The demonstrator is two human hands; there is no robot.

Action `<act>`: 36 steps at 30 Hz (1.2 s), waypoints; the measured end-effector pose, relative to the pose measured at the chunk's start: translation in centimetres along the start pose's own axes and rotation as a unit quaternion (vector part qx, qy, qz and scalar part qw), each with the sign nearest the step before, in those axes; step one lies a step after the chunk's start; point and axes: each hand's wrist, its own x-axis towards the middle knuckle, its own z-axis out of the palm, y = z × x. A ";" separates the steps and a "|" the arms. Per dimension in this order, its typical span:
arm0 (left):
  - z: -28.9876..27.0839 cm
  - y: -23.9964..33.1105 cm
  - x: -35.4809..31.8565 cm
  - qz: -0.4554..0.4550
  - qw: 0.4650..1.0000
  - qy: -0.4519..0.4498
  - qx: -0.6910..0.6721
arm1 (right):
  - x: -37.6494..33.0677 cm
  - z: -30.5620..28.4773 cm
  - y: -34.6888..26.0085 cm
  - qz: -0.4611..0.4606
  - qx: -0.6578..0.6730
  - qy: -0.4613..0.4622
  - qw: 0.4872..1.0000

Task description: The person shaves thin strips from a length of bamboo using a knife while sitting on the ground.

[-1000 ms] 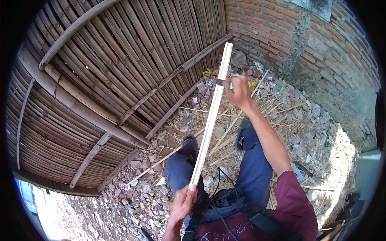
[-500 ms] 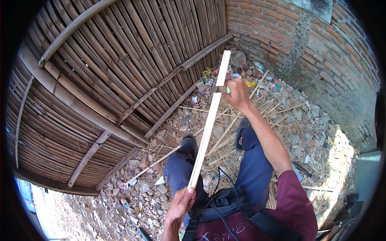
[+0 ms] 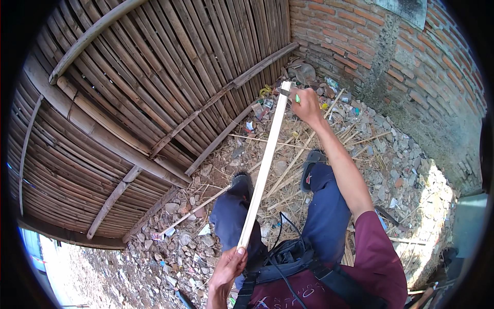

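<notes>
A long pale bamboo strip (image 3: 267, 165) slants away from me between my legs. Its near end is pinched by my left hand (image 3: 230, 267), thumb on top. Close to the far end, my right hand (image 3: 307, 106) is closed round a knife (image 3: 283, 92) with a bit of green handle showing. The dark blade lies across the strip, touching it near the tip. How the fingers wrap the handle is partly hidden.
A bamboo-slat wall (image 3: 170, 77) rises on the left, and a brick wall (image 3: 350, 51) stands ahead and right. Stones, litter and thin bamboo offcuts (image 3: 288, 177) cover the ground round my shoes. A dark curved blade-like thing (image 3: 389, 217) lies at the right.
My right hand and the knife have moved away from me along the strip, from partway down to near its far end. The strip's far end sits slightly lower. My left hand stays nearly in place.
</notes>
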 end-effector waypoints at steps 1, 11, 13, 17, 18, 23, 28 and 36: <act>-0.2 -0.3 -0.3 -0.005 1.000 0.009 -0.004 | 0.1 0.7 -0.1 0.032 0.010 0.005 0.999; -2.1 -1.8 0.4 -0.008 0.999 0.028 -0.023 | -3.3 4.8 6.1 0.313 -0.061 -0.510 0.799; -3.1 -1.5 0.4 0.011 0.999 0.047 -0.022 | -2.8 3.7 5.7 0.356 0.081 -0.503 0.783; -5.3 -2.0 -0.5 0.068 0.992 0.093 -0.044 | -1.3 3.2 -0.4 0.386 0.414 -0.381 0.731; -5.4 -1.9 -0.5 0.082 0.991 0.095 -0.040 | -1.6 3.4 -0.7 0.392 0.410 -0.381 0.730; -6.0 -2.3 -1.5 0.125 0.984 0.112 -0.066 | -1.2 2.7 -0.5 0.189 -0.137 -0.440 0.867; -7.3 -4.0 -3.4 0.154 0.974 0.145 -0.086 | 0.4 -1.3 -2.6 0.197 -0.071 -0.433 0.877; -8.1 -4.7 -5.2 0.162 0.967 0.171 -0.095 | 1.2 -9.1 -5.3 0.215 -0.043 -0.520 0.826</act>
